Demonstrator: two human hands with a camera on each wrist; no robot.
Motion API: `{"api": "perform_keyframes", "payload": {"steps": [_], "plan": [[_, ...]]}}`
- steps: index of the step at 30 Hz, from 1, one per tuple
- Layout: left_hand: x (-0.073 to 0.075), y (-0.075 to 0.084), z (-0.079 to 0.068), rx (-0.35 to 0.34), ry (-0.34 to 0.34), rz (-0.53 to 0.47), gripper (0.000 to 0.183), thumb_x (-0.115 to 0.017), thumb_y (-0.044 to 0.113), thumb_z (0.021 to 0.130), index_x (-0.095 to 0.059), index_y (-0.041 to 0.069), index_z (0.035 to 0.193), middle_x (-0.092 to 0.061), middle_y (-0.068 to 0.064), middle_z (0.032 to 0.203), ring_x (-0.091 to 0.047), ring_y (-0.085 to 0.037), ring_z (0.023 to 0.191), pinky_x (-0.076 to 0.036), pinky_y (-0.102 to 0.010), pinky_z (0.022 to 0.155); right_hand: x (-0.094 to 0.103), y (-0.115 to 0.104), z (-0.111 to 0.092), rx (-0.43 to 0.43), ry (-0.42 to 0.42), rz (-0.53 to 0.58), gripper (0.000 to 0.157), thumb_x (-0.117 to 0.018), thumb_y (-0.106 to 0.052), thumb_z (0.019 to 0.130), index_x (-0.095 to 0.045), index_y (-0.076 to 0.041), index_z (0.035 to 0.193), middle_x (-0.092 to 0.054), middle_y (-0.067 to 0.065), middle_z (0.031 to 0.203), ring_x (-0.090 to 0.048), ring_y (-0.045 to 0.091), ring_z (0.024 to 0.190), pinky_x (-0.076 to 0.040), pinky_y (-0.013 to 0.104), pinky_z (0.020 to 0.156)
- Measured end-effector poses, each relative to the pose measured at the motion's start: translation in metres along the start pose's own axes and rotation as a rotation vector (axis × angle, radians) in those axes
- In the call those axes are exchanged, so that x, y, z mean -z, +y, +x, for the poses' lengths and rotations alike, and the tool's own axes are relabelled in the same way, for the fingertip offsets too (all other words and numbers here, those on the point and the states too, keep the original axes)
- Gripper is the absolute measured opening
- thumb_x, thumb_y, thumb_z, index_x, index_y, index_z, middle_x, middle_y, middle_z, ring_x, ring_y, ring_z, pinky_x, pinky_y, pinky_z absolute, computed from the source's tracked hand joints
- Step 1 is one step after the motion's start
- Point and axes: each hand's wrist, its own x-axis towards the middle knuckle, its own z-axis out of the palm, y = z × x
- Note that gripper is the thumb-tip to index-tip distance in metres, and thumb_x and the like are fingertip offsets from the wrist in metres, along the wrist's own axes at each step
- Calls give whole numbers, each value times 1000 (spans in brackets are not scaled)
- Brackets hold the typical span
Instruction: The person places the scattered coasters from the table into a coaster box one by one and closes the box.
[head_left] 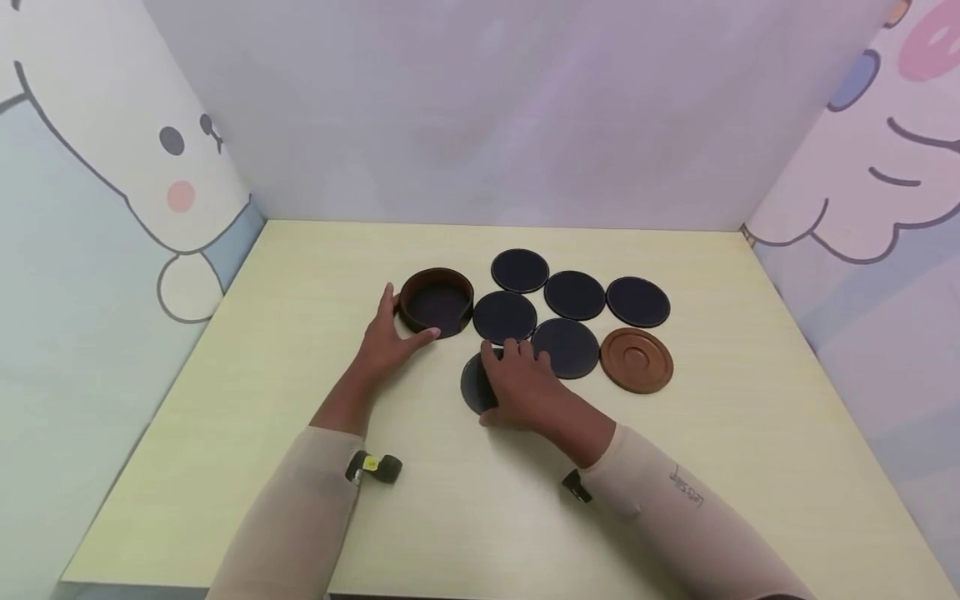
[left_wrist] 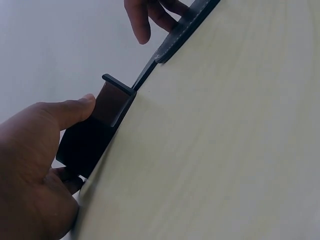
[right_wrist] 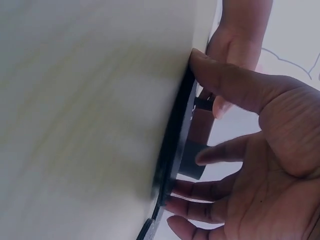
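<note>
A round dark-brown coaster holder (head_left: 437,277) with a gap in its wall stands left of the coasters. My left hand (head_left: 385,343) grips it, thumb at the near rim and fingers round its far left side. In the left wrist view the thumb presses the holder's (left_wrist: 87,142) wall beside the gap. My right hand (head_left: 522,388) spans a round black coaster (head_left: 475,386), the nearest of the group. In the right wrist view the thumb sits at one edge of this coaster (right_wrist: 175,132) and fingertips at the opposite edge; the palm hides part of it.
Several more black coasters, among them one by the holder (head_left: 505,317) and one at the far right (head_left: 637,302), lie close together on the pale wooden table (head_left: 247,358). A brown wooden disc (head_left: 637,360) with ringed grooves lies at their right. Walls enclose the table's back and sides.
</note>
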Motion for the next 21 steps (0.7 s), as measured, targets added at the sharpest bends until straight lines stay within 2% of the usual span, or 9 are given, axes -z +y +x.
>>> {"api": "perform_keyframes", "payload": {"steps": [4, 12, 21], "plan": [[0, 0, 0, 2, -2, 10, 126, -85, 45, 94, 3, 11, 177, -22, -19, 182, -21, -38, 171, -20, -58, 140, 0, -1, 1, -12, 21, -2, 121, -96, -52, 80, -32, 0, 170, -44, 30, 160, -43, 50, 150, -50, 69, 108], [0, -4, 3, -32, -8, 45, 119, -86, 41, 94, -7, 5, 176, -21, -21, 182, -21, -40, 170, -22, -58, 139, 0, 1, 4, 11, 20, -34, 114, -95, -55, 79, -41, -5, 167, -41, 23, 162, -42, 41, 147, -58, 61, 99], [2, -7, 5, -62, -12, 49, 111, -86, 35, 96, -15, 2, 175, -22, -23, 181, -21, -42, 170, -21, -58, 139, 1, 3, 5, 17, 10, -48, 117, -94, -58, 78, -41, -3, 167, -40, 24, 161, -42, 42, 147, -59, 59, 97]]}}
